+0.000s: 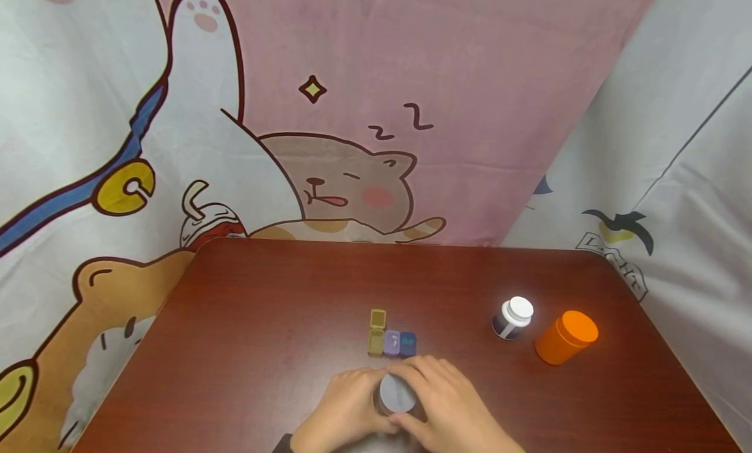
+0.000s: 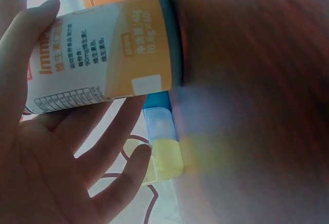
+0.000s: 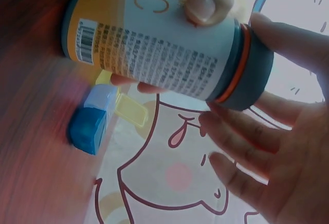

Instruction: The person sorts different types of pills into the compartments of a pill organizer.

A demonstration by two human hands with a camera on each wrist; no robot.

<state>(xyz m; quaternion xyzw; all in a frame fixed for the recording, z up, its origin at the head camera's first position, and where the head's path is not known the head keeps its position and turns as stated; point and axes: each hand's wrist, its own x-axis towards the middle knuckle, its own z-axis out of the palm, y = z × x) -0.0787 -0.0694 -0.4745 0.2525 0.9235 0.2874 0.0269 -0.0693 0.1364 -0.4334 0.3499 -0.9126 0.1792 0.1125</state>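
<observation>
Both hands are seen at the near edge of the dark red-brown wooden tabletop [image 1: 264,322], closed around a cylindrical supplement bottle with a white-and-orange printed label [image 1: 397,394] that stands upright between them. Its body is gripped by the left hand [image 1: 341,410], whose fingers and thumb are curled round the label in the left wrist view. Its grey-blue cap with an orange ring is enclosed by the curled fingers of the right hand [image 1: 452,410]; in the right wrist view the fingertips are laid against the cap's rim.

Just beyond the hands, a small pill organiser of three compartments in yellow, lilac and blue plastic [image 1: 390,339] is seen lying on the tabletop, the yellow compartment's lid standing open. Farther back and to the right, well apart from the hands, a dark little bottle with a white cap [image 1: 512,318] is seen, and just beside it, on its right, an orange plastic canister with an orange lid [image 1: 566,337]. Behind the tabletop a cartoon-printed fabric backdrop in pink and white [image 1: 376,113] is hung
</observation>
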